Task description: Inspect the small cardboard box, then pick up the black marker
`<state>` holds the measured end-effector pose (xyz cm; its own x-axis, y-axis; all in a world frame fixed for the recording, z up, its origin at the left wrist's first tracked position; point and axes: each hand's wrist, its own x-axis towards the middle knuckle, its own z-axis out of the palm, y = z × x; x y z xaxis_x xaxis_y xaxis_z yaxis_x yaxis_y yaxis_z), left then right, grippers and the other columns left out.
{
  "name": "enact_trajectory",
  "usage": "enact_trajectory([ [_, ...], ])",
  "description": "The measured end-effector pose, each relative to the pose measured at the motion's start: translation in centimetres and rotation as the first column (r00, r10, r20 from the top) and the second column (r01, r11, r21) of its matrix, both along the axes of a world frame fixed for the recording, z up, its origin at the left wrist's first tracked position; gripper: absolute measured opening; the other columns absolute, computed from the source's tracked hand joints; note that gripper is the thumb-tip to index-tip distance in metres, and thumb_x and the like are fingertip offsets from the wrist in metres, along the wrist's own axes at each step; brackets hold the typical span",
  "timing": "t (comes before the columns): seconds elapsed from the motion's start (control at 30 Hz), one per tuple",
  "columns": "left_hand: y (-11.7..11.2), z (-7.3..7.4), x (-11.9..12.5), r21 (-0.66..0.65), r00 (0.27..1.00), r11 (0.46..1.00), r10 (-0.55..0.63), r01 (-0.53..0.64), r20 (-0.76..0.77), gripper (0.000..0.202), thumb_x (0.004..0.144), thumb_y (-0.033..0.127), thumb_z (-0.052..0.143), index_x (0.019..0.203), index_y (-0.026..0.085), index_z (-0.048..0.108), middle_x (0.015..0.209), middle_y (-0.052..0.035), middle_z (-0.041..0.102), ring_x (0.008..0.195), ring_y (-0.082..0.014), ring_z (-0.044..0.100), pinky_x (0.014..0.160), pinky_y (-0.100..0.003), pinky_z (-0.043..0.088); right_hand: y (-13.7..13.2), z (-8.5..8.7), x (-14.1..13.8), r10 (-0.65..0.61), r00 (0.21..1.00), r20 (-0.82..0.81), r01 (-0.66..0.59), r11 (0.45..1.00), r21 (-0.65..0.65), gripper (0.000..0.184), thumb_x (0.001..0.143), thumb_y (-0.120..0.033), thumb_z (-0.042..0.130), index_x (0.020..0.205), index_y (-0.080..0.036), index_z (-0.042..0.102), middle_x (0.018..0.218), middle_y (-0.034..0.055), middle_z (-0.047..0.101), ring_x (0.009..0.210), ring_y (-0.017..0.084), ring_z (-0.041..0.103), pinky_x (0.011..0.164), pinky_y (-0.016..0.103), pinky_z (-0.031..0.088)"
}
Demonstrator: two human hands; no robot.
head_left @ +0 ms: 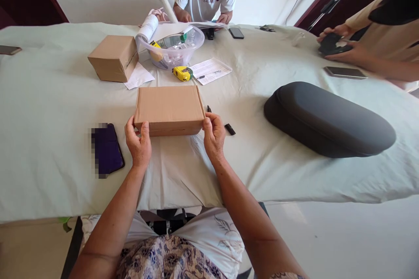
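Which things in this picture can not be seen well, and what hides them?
Head view, cardboard box: closed, so its inside is hidden; left hand and right hand grip its ends.
Head view, phone: screen blurred.
Head view, printed sheet: text too small.
Head view, person at right: cut off by the edge.

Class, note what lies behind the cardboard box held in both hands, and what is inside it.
Behind the cardboard box lie a yellow tape measure and a printed sheet. The box is closed, so its contents are hidden.
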<state>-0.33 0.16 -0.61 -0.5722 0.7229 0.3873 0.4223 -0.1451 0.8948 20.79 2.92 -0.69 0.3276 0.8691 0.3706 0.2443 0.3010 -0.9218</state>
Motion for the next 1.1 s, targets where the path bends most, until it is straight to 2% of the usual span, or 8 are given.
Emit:
enact_trajectory([
  [0.23, 0.3, -0.2, -0.4, -0.01, 1.0, 1.0, -0.019, 0.019, 0.003, 0.063, 0.09, 0.063, 0.057, 0.132, 0.015, 0.057, 0.129, -0.0175, 0.064, 0.116, -0.0251, 0.063, 0.093, -0.033, 0.052, 0.4, 0.0, 0.2, 0.029, 0.998, -0.05, -0.03, 0.999, -0.027, 0.044, 0.087, -0.064, 0.058, 0.089, -0.021, 0.062, 0.076, -0.0002, 0.061, 0.07, 0.015, 0.054, 0.07, 0.032, 0.045],
  [0.33, 0.4, -0.4, -0.6, 0.001, 0.999, 0.999, -0.032, 0.032, 0.023, 0.06, 0.09, 0.06, 0.059, 0.132, 0.016, 0.057, 0.13, -0.0163, 0.064, 0.117, -0.0245, 0.063, 0.095, -0.033, 0.051, 0.4, -0.1, 0.3, 0.031, 0.998, -0.048, -0.033, 0.999, -0.028, 0.044, 0.087, -0.065, 0.058, 0.087, -0.021, 0.061, 0.074, -0.0014, 0.059, 0.068, 0.014, 0.053, 0.068, 0.031, 0.044],
  [0.57, 0.5, -0.8, -0.5, -0.009, 0.995, 0.997, -0.078, 0.079, 0.063, 0.049, 0.089, 0.029, 0.058, 0.136, 0.017, 0.052, 0.136, -0.016, 0.061, 0.123, -0.0236, 0.06, 0.103, -0.035, 0.049, 0.9, -0.4, 0.5, 0.065, 0.995, -0.083, -0.068, 0.997, -0.034, 0.034, 0.087, -0.057, 0.061, 0.086, -0.022, 0.061, 0.075, -0.0011, 0.061, 0.067, 0.014, 0.055, 0.066, 0.029, 0.046],
  [0.7, 0.9, -0.9, -0.8, -0.087, 0.996, 0.994, -0.059, 0.065, 0.071, 0.041, 0.085, 0.02, 0.057, 0.126, 0.017, 0.057, 0.122, -0.0123, 0.068, 0.11, -0.0225, 0.066, 0.099, -0.036, 0.052, 1.2, -0.9, 0.7, 0.094, 0.995, -0.032, -0.096, 0.994, -0.058, 0.023, 0.086, -0.046, 0.06, 0.09, -0.023, 0.06, 0.083, 0.0, 0.062, 0.073, 0.014, 0.057, 0.071, 0.031, 0.049],
  [0.8, 1.1, -0.9, -1.3, -0.167, 0.999, 0.985, -0.042, 0.041, -0.007, 0.031, 0.086, 0.022, 0.056, 0.116, 0.017, 0.061, 0.109, -0.0108, 0.071, 0.101, -0.0238, 0.068, 0.095, -0.039, 0.053, 1.4, -1.2, 0.8, 0.114, 0.993, 0.024, -0.111, 0.987, -0.114, 0.02, 0.085, -0.042, 0.059, 0.09, -0.023, 0.059, 0.085, 0.0005, 0.063, 0.076, 0.015, 0.058, 0.073, 0.032, 0.049],
  [0.97, 1.1, -1.1, -1.8, -0.296, 0.967, 0.954, -0.029, -0.048, -0.253, 0.022, 0.083, 0.024, 0.058, 0.103, 0.017, 0.062, 0.099, -0.0118, 0.07, 0.101, -0.0308, 0.067, 0.093, -0.046, 0.052, 1.4, -1.3, 0.9, 0.139, 0.986, 0.094, -0.116, 0.969, -0.22, 0.024, 0.084, -0.045, 0.055, 0.091, -0.022, 0.059, 0.084, 0.0023, 0.066, 0.077, 0.017, 0.061, 0.074, 0.034, 0.049],
  [1.1, 1.2, -1.2, -2.0, -0.319, 0.937, 0.945, -0.047, -0.071, -0.346, 0.014, 0.082, 0.021, 0.056, 0.095, 0.019, 0.06, 0.094, -0.0098, 0.068, 0.098, -0.0309, 0.067, 0.091, -0.046, 0.052, 1.2, -1.2, 1.0, 0.162, 0.963, 0.216, -0.087, 0.943, -0.322, 0.018, 0.082, -0.038, 0.054, 0.091, -0.023, 0.059, 0.085, 0.0029, 0.069, 0.072, 0.018, 0.062, 0.074, 0.035, 0.047],
])
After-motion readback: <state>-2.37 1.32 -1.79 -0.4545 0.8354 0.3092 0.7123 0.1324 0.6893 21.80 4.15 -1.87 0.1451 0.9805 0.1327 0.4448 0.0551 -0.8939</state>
